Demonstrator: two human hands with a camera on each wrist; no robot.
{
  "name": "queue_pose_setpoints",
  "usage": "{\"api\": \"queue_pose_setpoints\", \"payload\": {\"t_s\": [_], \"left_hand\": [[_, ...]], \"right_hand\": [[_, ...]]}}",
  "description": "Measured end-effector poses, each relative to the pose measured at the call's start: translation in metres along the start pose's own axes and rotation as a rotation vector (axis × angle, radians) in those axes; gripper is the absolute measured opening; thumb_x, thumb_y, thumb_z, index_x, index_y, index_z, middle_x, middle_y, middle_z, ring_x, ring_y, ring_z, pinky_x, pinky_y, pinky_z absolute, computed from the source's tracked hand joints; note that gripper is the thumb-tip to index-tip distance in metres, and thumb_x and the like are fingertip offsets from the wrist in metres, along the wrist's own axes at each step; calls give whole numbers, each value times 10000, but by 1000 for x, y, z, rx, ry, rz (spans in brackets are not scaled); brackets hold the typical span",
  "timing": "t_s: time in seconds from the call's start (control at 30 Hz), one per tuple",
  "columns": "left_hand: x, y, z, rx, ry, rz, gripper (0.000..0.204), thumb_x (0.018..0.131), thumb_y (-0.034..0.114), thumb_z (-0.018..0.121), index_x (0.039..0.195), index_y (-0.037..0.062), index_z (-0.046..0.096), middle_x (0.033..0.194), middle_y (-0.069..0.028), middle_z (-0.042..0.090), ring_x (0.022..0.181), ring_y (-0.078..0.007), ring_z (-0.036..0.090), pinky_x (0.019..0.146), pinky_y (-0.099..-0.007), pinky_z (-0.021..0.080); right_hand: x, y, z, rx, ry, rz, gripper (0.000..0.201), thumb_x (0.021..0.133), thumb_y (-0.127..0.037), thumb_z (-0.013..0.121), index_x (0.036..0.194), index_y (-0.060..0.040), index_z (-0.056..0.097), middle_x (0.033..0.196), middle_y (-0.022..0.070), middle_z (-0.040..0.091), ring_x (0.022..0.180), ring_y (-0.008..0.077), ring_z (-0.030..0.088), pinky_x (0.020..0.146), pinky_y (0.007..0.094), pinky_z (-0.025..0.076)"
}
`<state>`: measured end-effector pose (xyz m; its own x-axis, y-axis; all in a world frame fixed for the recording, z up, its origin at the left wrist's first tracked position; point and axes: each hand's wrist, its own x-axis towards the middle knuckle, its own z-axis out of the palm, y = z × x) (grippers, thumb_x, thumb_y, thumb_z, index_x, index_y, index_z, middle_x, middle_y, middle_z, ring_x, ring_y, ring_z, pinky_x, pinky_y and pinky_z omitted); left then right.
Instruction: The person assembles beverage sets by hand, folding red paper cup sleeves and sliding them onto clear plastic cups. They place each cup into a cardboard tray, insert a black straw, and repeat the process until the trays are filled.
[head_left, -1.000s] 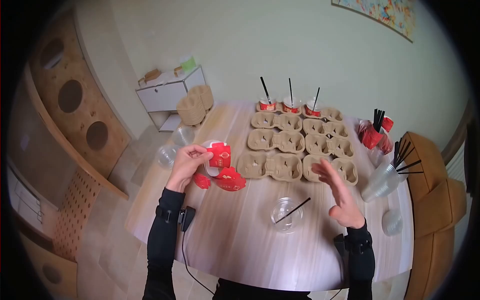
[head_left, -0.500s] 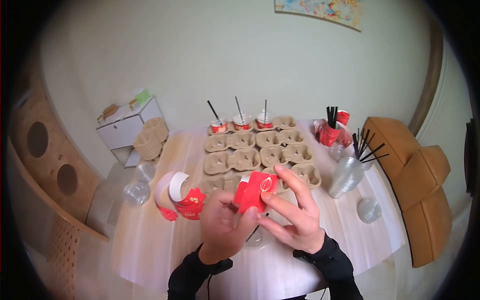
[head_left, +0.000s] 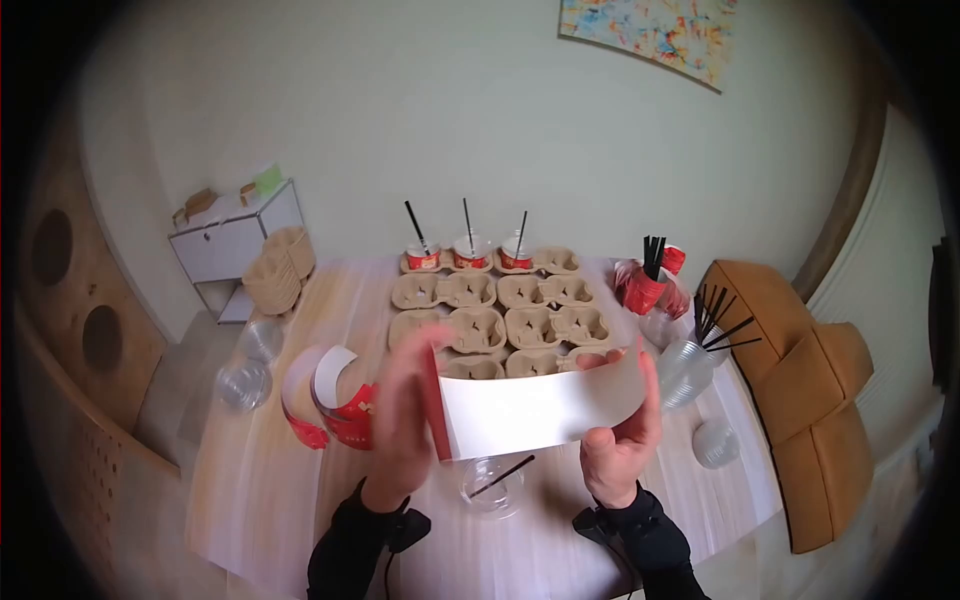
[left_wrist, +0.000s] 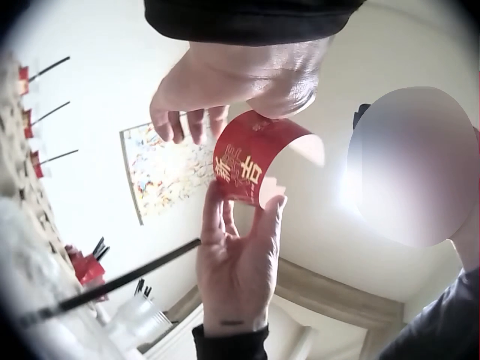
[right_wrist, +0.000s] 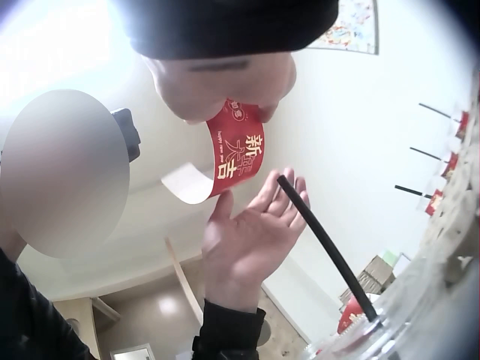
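Note:
A curved paper cup sleeve (head_left: 540, 415), white inside and red outside, spans between the two hands above the table. My right hand (head_left: 622, 450) pinches its right end between thumb and fingers. At the other end my left hand (head_left: 400, 430), blurred, has its fingers stretched out beside the red edge. Gold characters show on the red face of the sleeve (left_wrist: 247, 154) in the left wrist view. Below the sleeve stands a clear plastic cup (head_left: 490, 495) with a black straw (head_left: 505, 473) leaning across it. More red sleeves (head_left: 350, 425) lie to the left.
Pulp cup carriers (head_left: 530, 330) fill the table's middle, with three red-sleeved cups (head_left: 470, 255) at the back. Clear cups (head_left: 243, 385) lie left. On the right are a red straw holder (head_left: 642, 292), stacked clear cups (head_left: 683, 372) holding straws, and a brown sofa (head_left: 800, 400).
My left hand has brought the folded red sleeve from the left to the middle, where my right hand has met it. The sleeve has since been spread into a curved band.

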<state>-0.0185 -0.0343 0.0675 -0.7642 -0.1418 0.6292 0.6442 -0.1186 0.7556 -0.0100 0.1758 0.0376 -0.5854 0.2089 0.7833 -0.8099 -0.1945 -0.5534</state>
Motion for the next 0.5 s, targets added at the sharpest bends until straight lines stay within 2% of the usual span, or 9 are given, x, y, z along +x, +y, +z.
{"api": "queue_pose_setpoints", "payload": {"t_s": [0.03,0.07,0.13,0.17,0.23,0.27,0.33,0.5], "left_hand": [[-3,1,3,-121,-266,-138,339,1062,269,468,1202,-27,559,1274,-122,570,1179,-209,539,1016,-326,411],[-6,-4,7,-280,-352,-241,424,1066,380,458,1144,-22,571,1254,-125,577,1225,-208,508,1052,-343,386],[-12,-16,13,-306,-414,-104,343,1059,321,455,1013,-3,556,1166,-104,585,1215,-234,504,1052,-379,381],[-13,-17,13,-308,-408,-109,343,1059,321,455,1013,-3,556,1166,-104,585,1215,-234,504,1052,-379,381],[-12,-15,14,-286,-375,-26,254,1024,230,461,888,20,504,1016,-75,569,1124,-246,516,1045,-400,374],[-12,-14,13,-286,-375,-26,254,1024,230,461,888,20,504,1016,-75,569,1124,-246,516,1045,-400,374],[-10,-13,8,-419,-361,-35,145,961,109,485,835,39,474,908,-53,532,1000,-234,504,1009,-394,381],[-9,-10,8,-307,-355,1,193,965,90,557,812,49,448,848,-29,498,861,-162,456,887,-354,404]], "right_hand": [[-1,3,0,4,-10,10,827,826,-310,840,1491,-34,431,1370,158,410,1166,288,536,989,405,462],[-2,7,-3,-81,-85,-37,785,843,-313,824,1472,-23,457,1378,162,396,1188,288,518,1007,402,442],[-3,7,-4,-166,-167,-75,744,859,-316,809,1454,-12,482,1385,166,383,1209,289,501,1026,400,423],[-3,4,-3,-243,-202,-48,715,879,-322,787,1445,0,490,1391,170,371,1230,288,479,1042,397,404],[-4,3,-3,-320,-236,-21,689,898,-327,765,1435,12,499,1396,174,359,1251,286,457,1058,395,385],[-5,4,-3,-240,-230,0,673,915,-325,744,1438,17,492,1398,177,358,1262,289,446,1065,398,380],[-5,6,0,-155,-221,18,658,932,-322,722,1441,21,486,1400,180,357,1272,291,435,1072,402,376],[-3,4,5,-92,-211,78,552,972,-285,655,1412,20,520,1424,211,355,1313,335,433,1083,438,382]]}}
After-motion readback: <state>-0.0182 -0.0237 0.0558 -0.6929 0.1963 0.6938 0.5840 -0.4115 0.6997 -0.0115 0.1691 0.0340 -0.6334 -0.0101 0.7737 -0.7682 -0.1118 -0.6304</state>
